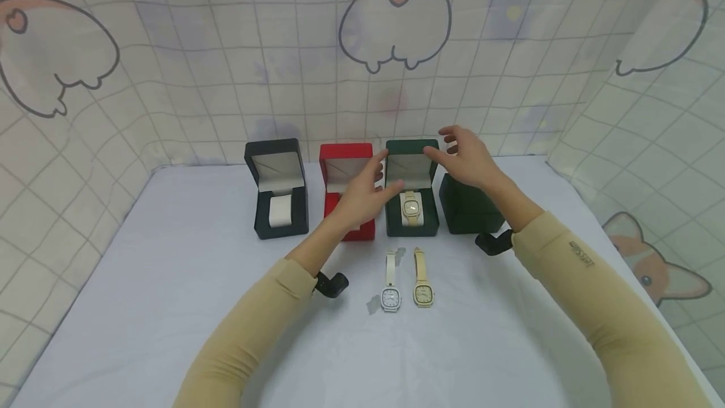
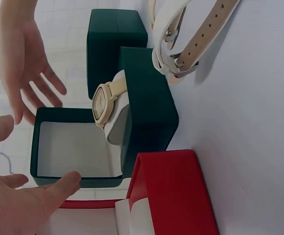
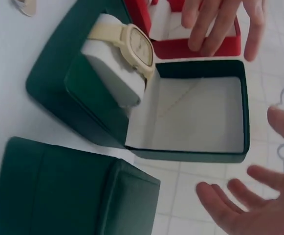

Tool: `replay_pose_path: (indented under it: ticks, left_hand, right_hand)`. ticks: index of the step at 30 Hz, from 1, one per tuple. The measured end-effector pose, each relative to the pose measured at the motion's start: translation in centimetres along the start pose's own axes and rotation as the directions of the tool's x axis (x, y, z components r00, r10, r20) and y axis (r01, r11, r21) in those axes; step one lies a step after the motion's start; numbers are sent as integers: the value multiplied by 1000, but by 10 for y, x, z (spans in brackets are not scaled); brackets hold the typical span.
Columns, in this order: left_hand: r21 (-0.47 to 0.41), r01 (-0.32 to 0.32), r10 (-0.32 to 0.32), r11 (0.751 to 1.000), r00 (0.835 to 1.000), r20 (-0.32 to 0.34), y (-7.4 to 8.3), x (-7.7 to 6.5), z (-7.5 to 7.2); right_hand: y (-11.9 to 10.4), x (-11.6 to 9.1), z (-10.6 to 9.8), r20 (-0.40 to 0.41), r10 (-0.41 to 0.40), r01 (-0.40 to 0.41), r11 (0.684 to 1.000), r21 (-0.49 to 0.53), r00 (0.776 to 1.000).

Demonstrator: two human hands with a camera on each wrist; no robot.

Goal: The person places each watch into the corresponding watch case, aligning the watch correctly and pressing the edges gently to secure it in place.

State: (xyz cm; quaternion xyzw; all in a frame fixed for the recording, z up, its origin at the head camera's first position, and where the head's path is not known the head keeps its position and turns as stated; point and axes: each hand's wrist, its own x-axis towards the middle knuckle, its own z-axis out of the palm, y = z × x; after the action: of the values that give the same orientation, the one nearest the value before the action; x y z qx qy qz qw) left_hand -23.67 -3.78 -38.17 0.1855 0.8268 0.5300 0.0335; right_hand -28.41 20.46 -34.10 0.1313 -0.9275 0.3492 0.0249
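A green watch box (image 1: 412, 232) stands with its lid raised, a cream-strapped watch (image 1: 411, 208) wrapped round the white cushion inside. My left hand (image 1: 361, 197) hovers left of the raised lid (image 2: 73, 147), over the red watch box (image 1: 362, 232), fingers spread. To the right of the same lid, my right hand (image 1: 467, 157) is in the air with loosely bent fingers. Both hands hold nothing, and the right wrist view shows the right fingers (image 3: 220, 205) apart from the lid. Part of the red box is hidden behind my left hand.
A black watch box (image 1: 281, 225) with a bare white cushion stands open at left. A closed green box (image 1: 470, 206) sits beneath my right forearm. In front lie a white-strapped watch (image 1: 391, 298) and a yellow-strapped watch (image 1: 423, 293). Behind hangs a patterned cloth (image 1: 226, 80).
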Motion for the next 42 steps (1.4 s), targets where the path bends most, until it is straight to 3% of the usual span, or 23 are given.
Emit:
replay_pose_path:
  ticks: [5,9,16,23,30,36,42]
  left_hand:
    - [39,4,-5,999,1000,10,2,4,1]
    - [64,23,-23,998,1000,14,2,6,3]
    - [85,34,-35,996,999,10,0,8,6]
    - [83,25,-26,996,1000,4,0,10,8]
    - [79,9,-8,997,1000,-11,0,12,9]
    - [114,18,-14,993,999,-39,3,13,10]
    - [127,-15,21,992,999,-49,4,16,11]
  right_hand:
    - [6,9,-3,152,33,-34,999,8,988]
    - [12,14,-4,210,29,-47,996,78,977]
    - [18,16,-1,234,12,-51,985,162,972]
    - [13,15,-4,258,35,-104,961,256,966]
    - [5,11,-5,273,59,-136,953,270,960]
    - [2,6,-5,271,25,-104,954,281,962]
    - [5,3,-3,262,7,-80,961,267,965]
